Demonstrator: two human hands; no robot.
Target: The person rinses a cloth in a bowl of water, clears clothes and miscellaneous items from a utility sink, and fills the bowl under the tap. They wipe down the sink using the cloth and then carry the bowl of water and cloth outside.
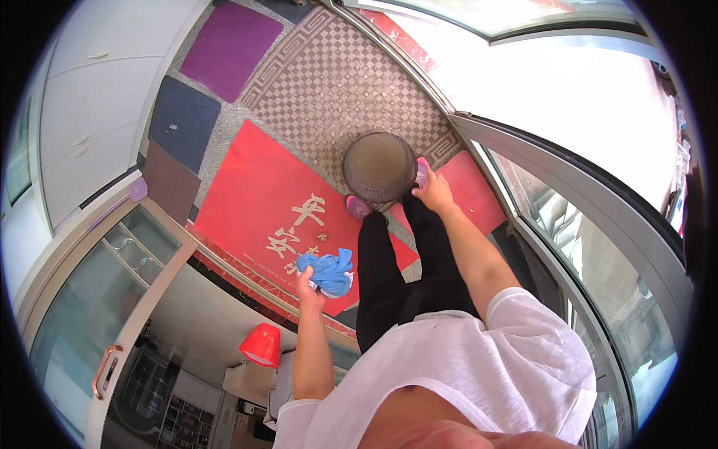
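Observation:
My left hand [307, 293] grips a bunched blue cloth [330, 274], with a little white showing at its lower edge. Below it is a red doormat [252, 185] bearing pale writing. A dark round basin [377, 163] of murky water is in front of my feet. My right hand [435, 192] overlaps the right slipper [422, 173] and the leg in this view, beside the basin's right edge. Its fingers are bent; whether they touch or hold anything is hidden. The left slipper [358, 207], pink and purple, is at the basin's lower left.
A checkered mat [336, 73] lies beyond the basin, with purple [231, 50] and dark blue [185, 120] mats to the left. Glass doors stand at the right [583, 219] and lower left [106, 280], the latter with a copper-coloured handle [104, 370]. A second red mat [471, 191] lies at right.

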